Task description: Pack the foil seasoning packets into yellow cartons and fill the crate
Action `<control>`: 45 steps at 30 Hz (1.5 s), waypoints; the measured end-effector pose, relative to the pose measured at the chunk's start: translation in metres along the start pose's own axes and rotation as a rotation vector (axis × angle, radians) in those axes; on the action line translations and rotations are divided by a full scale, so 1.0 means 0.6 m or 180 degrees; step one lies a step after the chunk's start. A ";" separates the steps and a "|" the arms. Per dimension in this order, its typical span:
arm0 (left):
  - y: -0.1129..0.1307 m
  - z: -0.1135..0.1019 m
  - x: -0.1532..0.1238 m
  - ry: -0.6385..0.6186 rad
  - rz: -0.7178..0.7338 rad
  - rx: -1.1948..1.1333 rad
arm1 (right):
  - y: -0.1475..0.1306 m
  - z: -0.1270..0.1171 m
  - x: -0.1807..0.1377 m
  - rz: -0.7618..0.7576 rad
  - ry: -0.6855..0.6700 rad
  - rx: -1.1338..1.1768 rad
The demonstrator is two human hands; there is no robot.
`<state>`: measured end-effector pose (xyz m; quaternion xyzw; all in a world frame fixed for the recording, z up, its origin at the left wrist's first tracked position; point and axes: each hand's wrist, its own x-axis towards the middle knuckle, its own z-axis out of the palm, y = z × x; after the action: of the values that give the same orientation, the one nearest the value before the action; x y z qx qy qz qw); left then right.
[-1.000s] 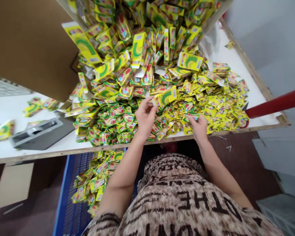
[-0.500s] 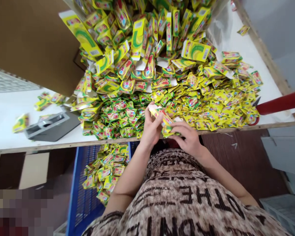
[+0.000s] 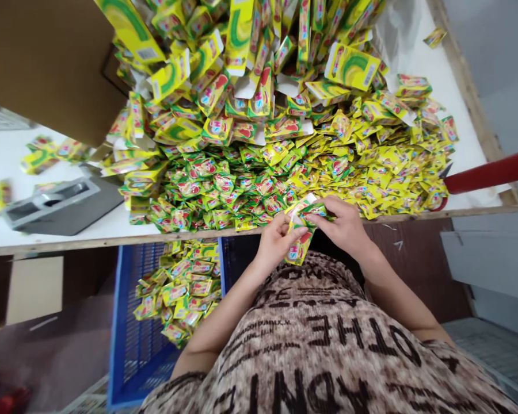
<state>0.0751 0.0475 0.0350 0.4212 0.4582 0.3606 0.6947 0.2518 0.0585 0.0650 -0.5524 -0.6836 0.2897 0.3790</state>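
My left hand (image 3: 277, 240) is closed around a small yellow carton (image 3: 300, 246) with red fruit on its face, held tilted at the table's front edge. The carton's white flap stands open at its upper end. Beside that opening, my right hand (image 3: 344, 229) pinches a green sachet (image 3: 314, 211), partly hidden by the fingers. I cannot tell whether one or more sachets are in the pinch. Just beyond my hands lie a heap of green sachets (image 3: 216, 184) and, farther right, a heap of yellow sachets (image 3: 388, 172).
Many yellow cartons (image 3: 237, 43) are piled behind the sachets. A grey tape dispenser (image 3: 64, 204) sits at left by a brown cardboard box (image 3: 47, 63). Below the table, a blue crate (image 3: 125, 333) holds filled-looking cartons (image 3: 190, 287). A red handle (image 3: 492, 171) juts in from the right.
The carton has turned so its open end faces up and right. My right hand has moved up to that end and now pinches a green sachet there. The camera view has shifted.
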 end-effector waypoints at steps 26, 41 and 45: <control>-0.038 -0.017 -0.072 -0.0141 -0.0336 -0.0867 | -0.010 0.020 -0.032 -0.0459 -0.1231 0.0083; -0.034 -0.024 -0.077 -0.0235 -0.0293 -0.0657 | -0.003 0.028 -0.065 -0.0140 -0.0997 0.0383; -0.029 -0.019 -0.078 0.0023 -0.0469 -0.1043 | -0.010 0.028 -0.068 0.0667 -0.0399 0.0965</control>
<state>0.0515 0.0021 0.0324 0.2664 0.4255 0.3801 0.7769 0.2384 0.0176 0.0527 -0.5380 -0.5932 0.4610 0.3823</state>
